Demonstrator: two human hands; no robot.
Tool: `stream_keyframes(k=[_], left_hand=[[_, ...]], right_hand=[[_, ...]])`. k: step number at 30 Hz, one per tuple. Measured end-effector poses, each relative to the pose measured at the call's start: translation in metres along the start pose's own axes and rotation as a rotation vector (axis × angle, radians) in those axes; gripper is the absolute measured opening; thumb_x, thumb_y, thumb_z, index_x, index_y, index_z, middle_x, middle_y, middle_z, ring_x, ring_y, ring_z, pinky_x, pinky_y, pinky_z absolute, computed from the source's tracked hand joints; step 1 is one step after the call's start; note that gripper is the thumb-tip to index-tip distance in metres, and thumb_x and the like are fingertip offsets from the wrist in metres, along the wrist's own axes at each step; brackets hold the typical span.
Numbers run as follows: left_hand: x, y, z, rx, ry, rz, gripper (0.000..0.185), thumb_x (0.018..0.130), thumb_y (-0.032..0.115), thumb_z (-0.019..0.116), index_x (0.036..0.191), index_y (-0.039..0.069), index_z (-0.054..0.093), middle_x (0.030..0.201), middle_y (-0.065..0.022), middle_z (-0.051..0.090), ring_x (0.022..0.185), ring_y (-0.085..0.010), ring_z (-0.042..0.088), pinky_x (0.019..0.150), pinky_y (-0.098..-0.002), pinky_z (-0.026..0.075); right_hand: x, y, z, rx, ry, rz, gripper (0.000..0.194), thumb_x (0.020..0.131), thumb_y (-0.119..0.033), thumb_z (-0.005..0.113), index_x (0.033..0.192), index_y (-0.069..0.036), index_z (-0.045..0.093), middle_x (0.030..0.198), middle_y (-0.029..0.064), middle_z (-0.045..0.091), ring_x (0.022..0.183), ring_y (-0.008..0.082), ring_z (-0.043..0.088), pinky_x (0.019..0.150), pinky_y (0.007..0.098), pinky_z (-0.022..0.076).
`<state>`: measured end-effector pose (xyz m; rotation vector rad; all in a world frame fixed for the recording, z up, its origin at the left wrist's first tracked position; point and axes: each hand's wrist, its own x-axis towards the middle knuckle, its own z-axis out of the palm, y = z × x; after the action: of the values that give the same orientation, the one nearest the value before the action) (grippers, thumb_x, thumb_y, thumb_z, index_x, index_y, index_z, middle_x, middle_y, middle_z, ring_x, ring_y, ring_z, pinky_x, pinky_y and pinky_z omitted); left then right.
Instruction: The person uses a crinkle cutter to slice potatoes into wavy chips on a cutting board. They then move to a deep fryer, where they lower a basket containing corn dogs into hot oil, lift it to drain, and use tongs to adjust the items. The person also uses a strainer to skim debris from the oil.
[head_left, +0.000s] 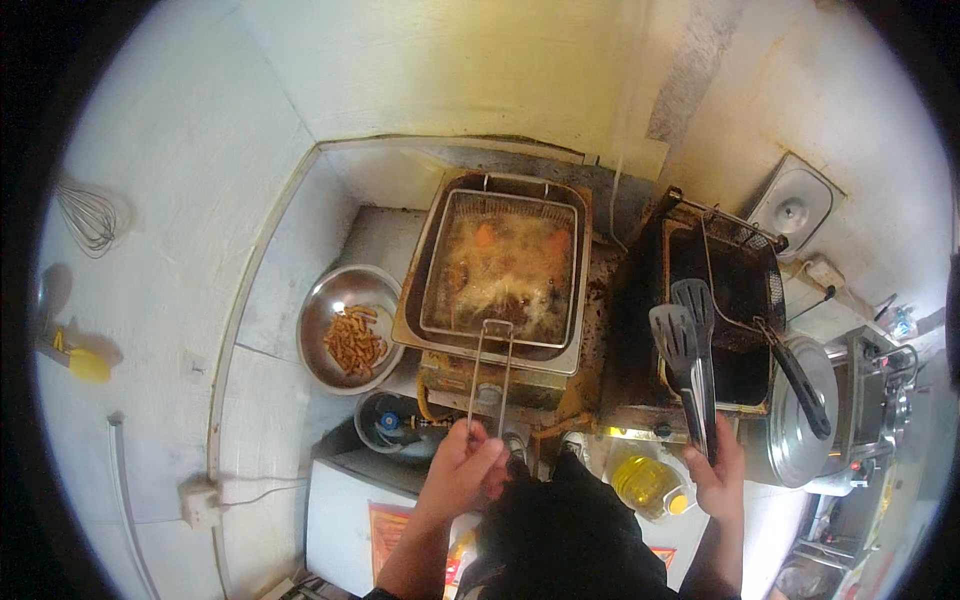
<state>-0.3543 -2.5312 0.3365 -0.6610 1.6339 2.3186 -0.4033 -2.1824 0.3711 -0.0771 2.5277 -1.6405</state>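
Note:
My left hand (471, 466) grips the long wire handle (491, 375) of a rectangular fryer basket (435, 262). The basket sits down in a deep fryer (416, 277) full of bubbling, foaming oil. Pieces of food (517, 300) show in the foam, some pale, some orange-red; their kind I cannot tell. In my right hand (720, 469) is a pair of tongs (697, 367) with black slotted spatula heads. They point up and away from me, in front of a second, dark fryer (720, 360).
Left of the fryer, a steel bowl (311, 337) holds fried strips (356, 341). A basket with a black handle (795, 382) lies over the second fryer. Beside it stands a lidded pot (802, 427). An oil jug (643, 480) and a gas cylinder valve (390, 420) sit below.

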Motion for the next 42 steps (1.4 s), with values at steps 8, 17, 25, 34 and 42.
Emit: stream_keyframes(k=[8, 17, 25, 34, 42], left_hand=[[0.009, -0.005, 0.002, -0.053, -0.047, -0.001, 0.019, 0.099, 0.014, 0.057, 0.099, 0.009, 0.039, 0.080, -0.0076, 0.054, 0.058, -0.0123, 0.049, 0.047, -0.0290, 0.044], [-0.012, -0.007, -0.008, -0.039, -0.032, 0.032, 0.021, 0.096, 0.013, 0.061, 0.099, 0.005, 0.042, 0.077, -0.0086, 0.058, 0.056, -0.0139, 0.056, 0.047, -0.0291, 0.049], [-0.026, -0.018, -0.014, 0.056, -0.076, 0.055, 0.026, 0.093, 0.012, 0.066, 0.099, 0.004, 0.042, 0.075, -0.0084, 0.061, 0.054, -0.0155, 0.060, 0.046, -0.0294, 0.050], [-0.029, -0.042, -0.016, 0.227, -0.104, 0.169, 0.027, 0.094, 0.006, 0.064, 0.101, 0.006, 0.038, 0.079, -0.0092, 0.060, 0.057, -0.0134, 0.059, 0.048, -0.0284, 0.052], [-0.028, -0.031, -0.009, 0.273, -0.095, 0.161, 0.029, 0.095, 0.007, 0.063, 0.104, 0.007, 0.035, 0.076, -0.0078, 0.058, 0.056, -0.0124, 0.058, 0.047, -0.0267, 0.049]], right_hand=[[-0.001, -0.005, -0.002, -0.048, -0.020, 0.020, 0.043, 0.089, -0.008, 0.064, 0.129, 0.003, 0.055, 0.086, 0.0030, 0.059, 0.075, 0.0101, 0.052, 0.068, 0.0244, 0.0441], [0.001, -0.011, -0.003, -0.017, 0.058, 0.055, 0.041, 0.091, -0.006, 0.064, 0.130, 0.003, 0.055, 0.081, 0.0008, 0.059, 0.068, 0.0072, 0.052, 0.061, 0.0233, 0.0441], [0.019, -0.054, -0.010, -0.356, 0.144, -0.086, 0.039, 0.092, -0.008, 0.065, 0.128, 0.003, 0.057, 0.084, 0.0071, 0.065, 0.070, 0.0127, 0.058, 0.064, 0.0269, 0.0478], [0.059, -0.128, 0.009, -0.859, 0.080, -0.303, 0.046, 0.079, -0.006, 0.072, 0.124, -0.005, 0.060, 0.087, 0.0124, 0.066, 0.076, 0.0295, 0.067, 0.063, 0.0377, 0.0508], [0.139, -0.163, 0.098, -1.392, -0.118, -0.718, 0.033, 0.082, -0.013, 0.063, 0.115, -0.012, 0.061, 0.084, 0.0072, 0.063, 0.076, 0.0268, 0.069, 0.062, 0.0402, 0.0532]])
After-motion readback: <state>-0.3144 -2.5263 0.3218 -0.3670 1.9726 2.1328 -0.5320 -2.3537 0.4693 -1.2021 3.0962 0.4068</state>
